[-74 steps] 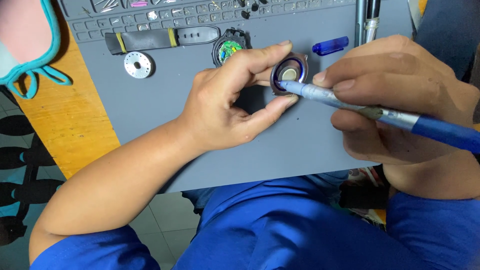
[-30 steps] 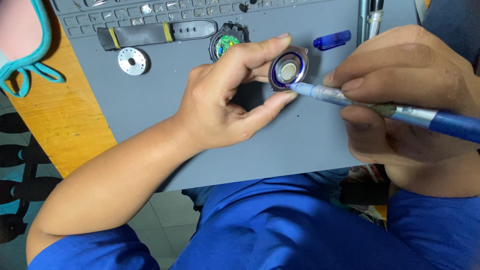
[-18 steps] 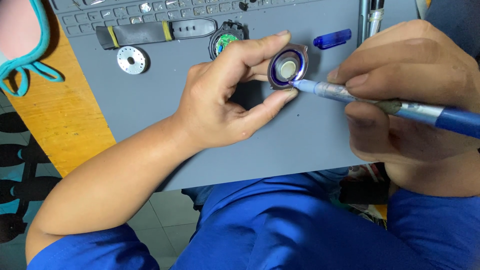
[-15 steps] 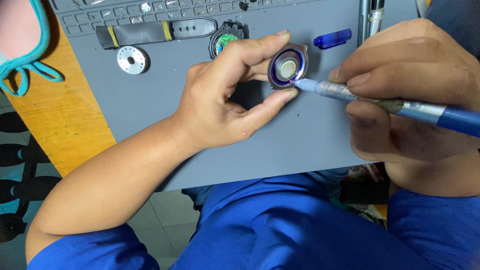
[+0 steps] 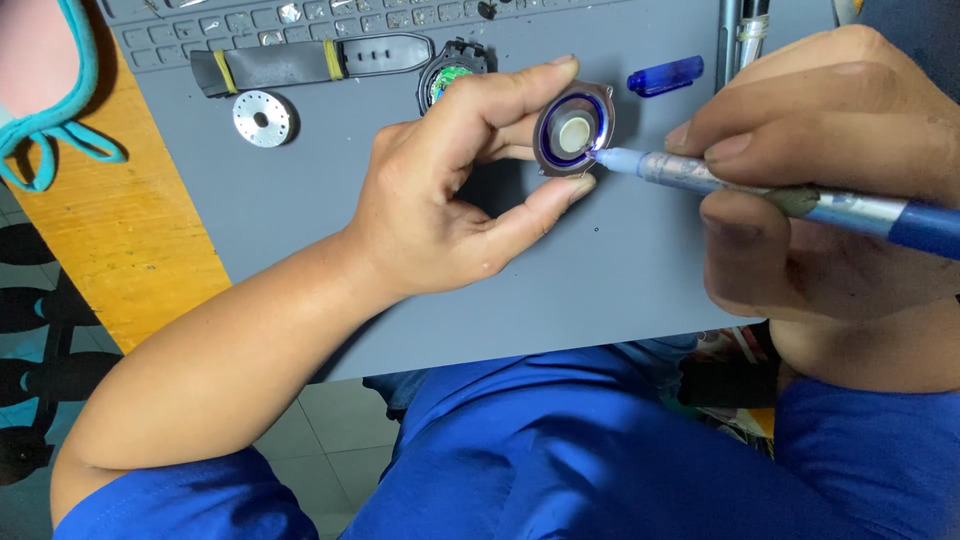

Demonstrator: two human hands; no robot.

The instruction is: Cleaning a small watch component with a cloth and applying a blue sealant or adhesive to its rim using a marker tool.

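Two hands over a grey rubber mat on the orange wooden worktop. Left hand: fingers clamped on a small round metal watch case back with a blue inner ring, index fingertip at its top edge, thumb tip at its lower edge, held just above the mat. Right hand: fingers closed together around a blue pen-shaped tool, its pale tip touching the case back's right edge, just right of the left thumb. Bare mat below and between both hands; open room there. Beyond the left fingers: round watch body with green inside, touching a dark grey strap with yellow bands. Left of those, a silver perforated disc, well apart. Small blue plastic cap beyond the tool tip, near. Mat's near edge lies under the left forearm.
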